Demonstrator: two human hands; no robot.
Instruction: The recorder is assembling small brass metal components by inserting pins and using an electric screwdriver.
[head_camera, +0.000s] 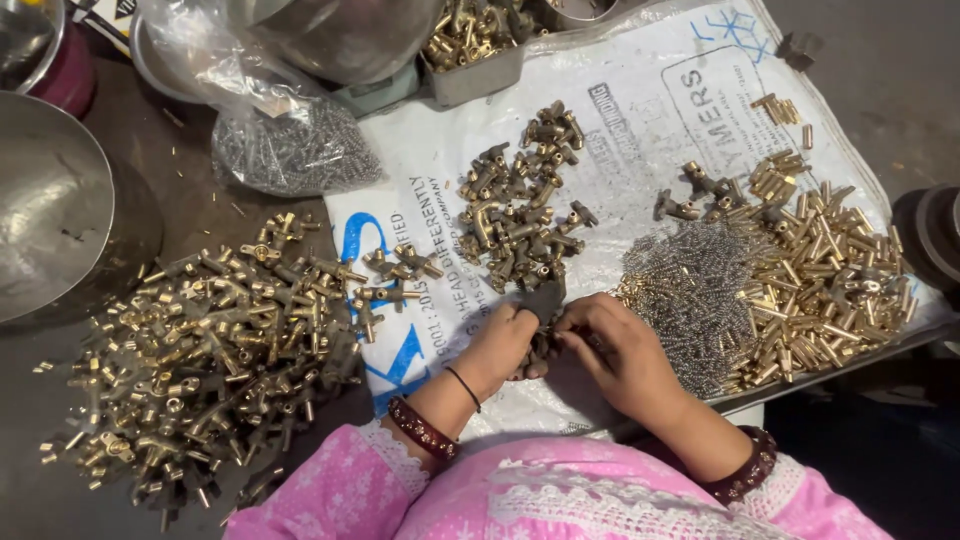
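Our two hands meet over a small dark brass fitting (545, 300) at the near edge of the white sack (640, 110).

Our left hand (500, 345) pinches the fitting from the left; our right hand (625, 355) closes its fingertips on it from the right. A pile of brass fittings (200, 360) lies to our left, small springs (690, 290) and brass pins (825, 285) to our right.

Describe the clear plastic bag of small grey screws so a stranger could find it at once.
Start at the white printed sack spread under the brass parts. Just off its upper left corner lies the clear plastic bag of small grey screws. Unlike the loose piles nearby, its screws are bagged.
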